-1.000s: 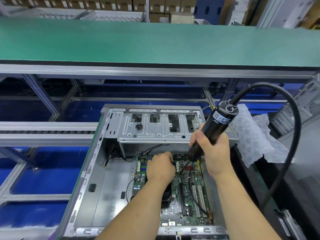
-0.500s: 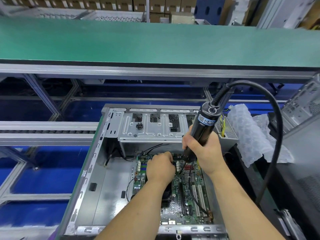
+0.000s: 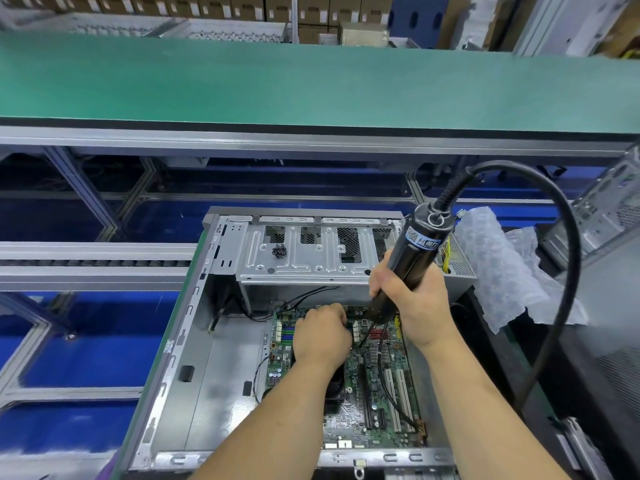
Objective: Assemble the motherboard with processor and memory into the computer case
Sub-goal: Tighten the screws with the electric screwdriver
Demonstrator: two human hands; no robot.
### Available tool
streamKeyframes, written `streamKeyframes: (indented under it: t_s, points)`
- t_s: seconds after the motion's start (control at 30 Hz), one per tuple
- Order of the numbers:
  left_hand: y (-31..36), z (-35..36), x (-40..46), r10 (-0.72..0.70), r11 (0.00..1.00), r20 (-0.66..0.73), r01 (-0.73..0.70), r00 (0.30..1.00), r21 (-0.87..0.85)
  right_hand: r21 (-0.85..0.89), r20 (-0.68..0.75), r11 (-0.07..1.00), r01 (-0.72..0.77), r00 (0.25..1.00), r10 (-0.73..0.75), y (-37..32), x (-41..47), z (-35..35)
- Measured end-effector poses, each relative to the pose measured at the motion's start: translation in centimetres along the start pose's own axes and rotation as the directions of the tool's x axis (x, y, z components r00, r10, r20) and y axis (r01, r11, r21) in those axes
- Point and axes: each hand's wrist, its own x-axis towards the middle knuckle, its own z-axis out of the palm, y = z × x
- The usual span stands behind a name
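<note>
An open grey computer case lies on its side in front of me. The green motherboard sits inside it at the right. My left hand rests on the board's far part with curled fingers; what they hold is hidden. My right hand grips a black electric screwdriver. The tool stands tilted, its tip down on the board just right of my left hand. Its thick black cable arcs up and over to the right.
A small heap of black screws lies on the case's drive cage. Bubble wrap lies to the right, beside another case. A green conveyor belt runs across behind. Blue floor shows through the frame at left.
My right hand has swung the screwdriver's top leftward, standing it more upright. Its tip stays at the same spot on the board. My left hand has barely moved.
</note>
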Motion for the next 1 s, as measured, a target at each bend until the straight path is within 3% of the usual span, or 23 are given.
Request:
streamKeyframes:
  t_s: [0.87,1.0]
  points:
    - [-0.25,0.26,0.10,0.010,1.000,-0.014,-0.011,1.000,-0.026,0.045,0.068,0.999,-0.027,0.997,0.024,0.25,0.09,-0.14]
    - [-0.13,0.17,0.15,0.018,0.999,-0.023,-0.019,1.000,-0.049,0.039,-0.005,0.999,-0.008,1.000,0.008,0.27,0.01,-0.65]
